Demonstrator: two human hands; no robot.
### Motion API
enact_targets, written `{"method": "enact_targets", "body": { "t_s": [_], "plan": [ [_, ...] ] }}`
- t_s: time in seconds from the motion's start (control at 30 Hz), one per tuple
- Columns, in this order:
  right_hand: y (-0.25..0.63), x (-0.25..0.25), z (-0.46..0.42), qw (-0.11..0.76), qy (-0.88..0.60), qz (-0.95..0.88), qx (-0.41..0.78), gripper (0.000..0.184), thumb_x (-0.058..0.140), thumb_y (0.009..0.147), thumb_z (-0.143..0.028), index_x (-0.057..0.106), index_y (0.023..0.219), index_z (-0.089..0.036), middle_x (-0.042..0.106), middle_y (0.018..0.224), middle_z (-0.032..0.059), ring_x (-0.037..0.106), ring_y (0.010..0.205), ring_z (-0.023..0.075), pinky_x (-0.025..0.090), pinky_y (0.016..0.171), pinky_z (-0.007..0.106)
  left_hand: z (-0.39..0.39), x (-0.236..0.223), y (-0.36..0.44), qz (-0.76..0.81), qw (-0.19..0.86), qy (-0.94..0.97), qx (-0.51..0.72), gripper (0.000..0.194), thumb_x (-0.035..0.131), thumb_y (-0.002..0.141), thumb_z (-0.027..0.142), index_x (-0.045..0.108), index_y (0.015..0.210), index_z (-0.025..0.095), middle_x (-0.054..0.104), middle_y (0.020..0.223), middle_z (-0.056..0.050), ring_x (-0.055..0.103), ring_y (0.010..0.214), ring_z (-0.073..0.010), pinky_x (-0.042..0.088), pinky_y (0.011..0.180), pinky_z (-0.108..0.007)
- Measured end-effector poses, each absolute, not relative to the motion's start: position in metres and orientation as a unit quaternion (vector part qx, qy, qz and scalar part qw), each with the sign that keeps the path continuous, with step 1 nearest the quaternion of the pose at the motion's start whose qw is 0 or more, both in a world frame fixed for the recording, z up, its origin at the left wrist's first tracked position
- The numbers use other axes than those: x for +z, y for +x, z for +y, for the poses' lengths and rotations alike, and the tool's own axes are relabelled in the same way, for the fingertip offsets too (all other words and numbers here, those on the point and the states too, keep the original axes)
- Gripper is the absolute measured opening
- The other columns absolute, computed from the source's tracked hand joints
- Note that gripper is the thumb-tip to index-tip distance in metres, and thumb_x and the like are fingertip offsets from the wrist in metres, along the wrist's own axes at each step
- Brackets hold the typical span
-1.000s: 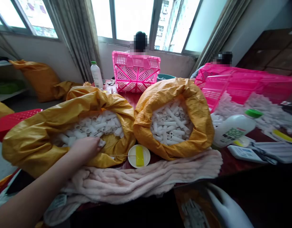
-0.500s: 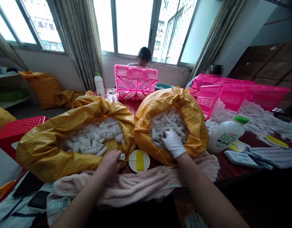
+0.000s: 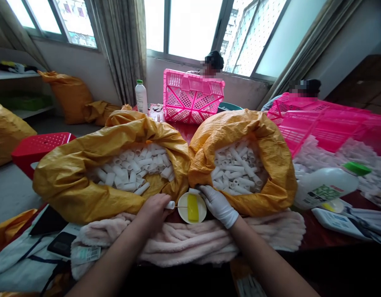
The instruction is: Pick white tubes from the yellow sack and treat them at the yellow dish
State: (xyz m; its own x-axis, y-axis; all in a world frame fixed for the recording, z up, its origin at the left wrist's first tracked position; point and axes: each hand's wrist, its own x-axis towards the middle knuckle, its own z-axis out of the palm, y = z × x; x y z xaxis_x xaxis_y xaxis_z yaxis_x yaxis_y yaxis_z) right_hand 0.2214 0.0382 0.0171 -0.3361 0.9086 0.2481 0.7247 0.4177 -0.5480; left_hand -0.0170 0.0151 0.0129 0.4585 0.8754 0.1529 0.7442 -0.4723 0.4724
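Observation:
My left hand (image 3: 155,209) is closed on a short white tube (image 3: 170,204) and rests on the pink fleece cloth (image 3: 190,241), just left of a small white dish (image 3: 192,207) with a yellow strip in it. My right hand (image 3: 217,204), in a white glove, lies at the dish's right edge with fingers curled; what it holds is hidden. A thin stick (image 3: 180,206) runs from the tube toward the dish. Behind the hands stand two open yellow sacks (image 3: 69,173) (image 3: 275,165) full of white tubes.
A white bottle with green cap (image 3: 326,186) lies at the right near piled white tubes and pink baskets (image 3: 326,126). Another pink basket (image 3: 192,97) and a bottle (image 3: 141,97) stand behind. Two people sit by the window. A red stool (image 3: 38,146) is at the left.
My left hand has come out of the left sack with a tube and moved to the dish. My gloved right hand rose from below, dipped into the right sack, then drew back to the dish.

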Motion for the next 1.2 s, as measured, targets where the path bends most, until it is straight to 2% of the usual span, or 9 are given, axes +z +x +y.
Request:
{"method": "enact_targets", "body": {
  "t_s": [0.1,0.2,0.4,0.47,0.6,0.8,0.93,1.03,1.2],
  "plan": [
    [0.227,0.010,0.036,0.263,-0.486,-0.815,0.176,0.030,0.041,0.081,-0.015,0.057,0.107,-0.018,0.060,0.104,0.0088,0.056,0.096,0.0189,0.044,0.089,0.035,0.015,0.013,-0.017,0.495,0.171,0.832,0.185,0.005,0.045,0.074,0.015,0.049,0.071,0.017,0.054,0.076,-0.003,0.049,0.074,-0.0154,0.039,0.068,-0.026],
    [0.225,0.006,0.031,0.302,-0.469,-0.802,0.214,0.032,0.041,0.082,-0.015,0.055,0.110,-0.022,0.057,0.110,0.0058,0.053,0.102,0.0171,0.042,0.092,0.033,0.015,0.012,-0.016,0.498,0.166,0.832,0.181,0.005,0.046,0.074,0.015,0.049,0.071,0.017,0.053,0.076,-0.003,0.048,0.073,-0.0156,0.038,0.067,-0.026],
    [0.220,0.002,0.027,0.369,-0.506,-0.747,0.225,0.022,0.043,0.082,-0.017,0.059,0.097,-0.020,0.059,0.096,0.0064,0.056,0.091,0.0175,0.045,0.087,0.034,0.016,0.012,-0.015,0.497,0.164,0.833,0.179,0.006,0.045,0.073,0.014,0.049,0.070,0.017,0.053,0.075,-0.003,0.048,0.073,-0.0157,0.038,0.068,-0.026],
    [0.220,0.002,0.027,0.373,-0.482,-0.759,0.228,0.020,0.046,0.080,-0.016,0.060,0.093,-0.020,0.057,0.095,0.0059,0.055,0.091,0.0169,0.045,0.086,0.033,0.016,0.012,-0.015,0.495,0.163,0.834,0.180,0.007,0.045,0.073,0.014,0.049,0.068,0.017,0.053,0.073,-0.003,0.048,0.071,-0.0154,0.037,0.066,-0.026],
    [0.222,0.000,0.028,0.367,-0.499,-0.748,0.238,0.024,0.044,0.083,-0.022,0.056,0.104,-0.021,0.058,0.104,0.0064,0.054,0.098,0.0180,0.042,0.091,0.035,0.016,0.013,-0.015,0.493,0.161,0.837,0.176,0.010,0.044,0.075,0.016,0.051,0.068,0.017,0.054,0.073,-0.003,0.048,0.072,-0.0153,0.037,0.067,-0.026],
    [0.219,0.000,0.028,0.370,-0.488,-0.759,0.219,0.018,0.047,0.080,-0.019,0.059,0.094,-0.018,0.057,0.095,0.0070,0.055,0.091,0.0181,0.045,0.085,0.034,0.015,0.013,-0.014,0.485,0.149,0.846,0.165,0.010,0.045,0.075,0.017,0.052,0.068,0.017,0.055,0.074,-0.003,0.047,0.073,-0.0151,0.036,0.068,-0.026],
    [0.219,0.002,0.027,0.366,-0.506,-0.752,0.211,0.024,0.045,0.082,-0.022,0.055,0.104,-0.019,0.057,0.103,0.0081,0.053,0.097,0.0194,0.042,0.089,0.036,0.015,0.014,-0.013,0.489,0.154,0.843,0.165,0.011,0.044,0.076,0.018,0.052,0.068,0.017,0.055,0.075,-0.003,0.047,0.073,-0.0149,0.036,0.068,-0.026],
    [0.219,0.001,0.027,0.333,-0.543,-0.737,0.227,0.022,0.042,0.084,-0.025,0.057,0.099,-0.018,0.061,0.095,0.0078,0.057,0.088,0.0203,0.044,0.085,0.038,0.015,0.013,-0.013,0.488,0.151,0.845,0.160,0.008,0.046,0.074,0.016,0.052,0.069,0.017,0.055,0.076,-0.003,0.047,0.074,-0.0153,0.036,0.069,-0.027],
    [0.219,0.001,0.026,0.387,-0.494,-0.745,0.228,0.019,0.051,0.077,-0.019,0.058,0.094,-0.020,0.058,0.092,0.0056,0.056,0.086,0.0186,0.046,0.083,0.035,0.015,0.011,-0.013,0.493,0.133,0.846,0.152,0.009,0.046,0.070,0.012,0.054,0.071,0.017,0.056,0.077,-0.004,0.049,0.076,-0.0165,0.037,0.070,-0.027]
  ]
}}
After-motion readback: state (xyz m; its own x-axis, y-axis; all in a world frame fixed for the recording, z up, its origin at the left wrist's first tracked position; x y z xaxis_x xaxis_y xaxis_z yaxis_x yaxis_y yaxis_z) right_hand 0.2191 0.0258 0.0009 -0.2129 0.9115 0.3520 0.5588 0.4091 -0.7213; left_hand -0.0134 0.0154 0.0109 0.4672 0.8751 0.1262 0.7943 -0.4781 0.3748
